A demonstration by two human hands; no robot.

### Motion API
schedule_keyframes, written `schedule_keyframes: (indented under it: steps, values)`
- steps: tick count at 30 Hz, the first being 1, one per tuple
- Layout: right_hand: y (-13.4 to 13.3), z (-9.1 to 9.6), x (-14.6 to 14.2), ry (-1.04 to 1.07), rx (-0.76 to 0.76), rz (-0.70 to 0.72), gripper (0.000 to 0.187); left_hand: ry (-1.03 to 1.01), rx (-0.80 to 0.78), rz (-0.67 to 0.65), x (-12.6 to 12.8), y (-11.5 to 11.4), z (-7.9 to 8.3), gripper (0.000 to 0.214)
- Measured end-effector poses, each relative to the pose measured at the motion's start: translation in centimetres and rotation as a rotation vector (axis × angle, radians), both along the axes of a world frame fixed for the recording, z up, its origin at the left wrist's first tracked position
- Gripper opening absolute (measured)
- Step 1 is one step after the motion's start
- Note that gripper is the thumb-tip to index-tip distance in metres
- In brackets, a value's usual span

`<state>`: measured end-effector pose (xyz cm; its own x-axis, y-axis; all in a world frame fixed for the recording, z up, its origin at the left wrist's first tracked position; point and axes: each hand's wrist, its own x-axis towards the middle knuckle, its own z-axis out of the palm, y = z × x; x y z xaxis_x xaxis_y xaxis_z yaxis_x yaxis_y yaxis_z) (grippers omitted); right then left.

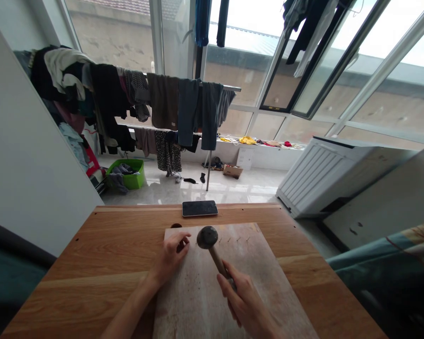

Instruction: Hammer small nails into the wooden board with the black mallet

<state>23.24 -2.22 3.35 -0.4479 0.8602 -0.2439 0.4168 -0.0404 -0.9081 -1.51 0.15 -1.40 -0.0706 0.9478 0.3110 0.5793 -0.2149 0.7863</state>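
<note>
My right hand (pixel 245 301) grips the wooden handle of a hammer (pixel 207 238), whose dark round head hangs just above a pale wooden board (pixel 265 268). My left hand (pixel 173 254) rests on the board's far left part, fingers pinched together close to the hammer head; what they pinch is too small to tell. A row of small nails (pixel 238 239) stands in the board to the right of the hammer head. The board lies on a brown wooden table (pixel 109 254).
A dark phone (pixel 199 208) lies flat at the table's far edge. Beyond the table are a clothes rack hung with garments (pixel 169 108), a green basket (pixel 127 173), and a white slatted cabinet (pixel 325 174) at the right. Large windows fill the back.
</note>
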Motion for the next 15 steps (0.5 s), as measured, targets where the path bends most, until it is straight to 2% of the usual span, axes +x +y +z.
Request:
schedule_keyframes:
  steps: [8,12,15]
  values:
    - [-0.1,1.0,-2.1,-0.017,0.078,0.041,0.044,-0.042,0.024,-0.008,-0.1,-0.1,0.5,0.026]
    - [-0.2,0.5,-2.9,-0.02,0.087,0.027,0.048,-0.002,0.05,0.018,0.1,-0.1,0.5,0.022]
    - [-0.1,0.1,-3.2,0.012,0.101,0.008,0.047,0.004,0.074,0.028,0.0,0.0,0.3,0.03]
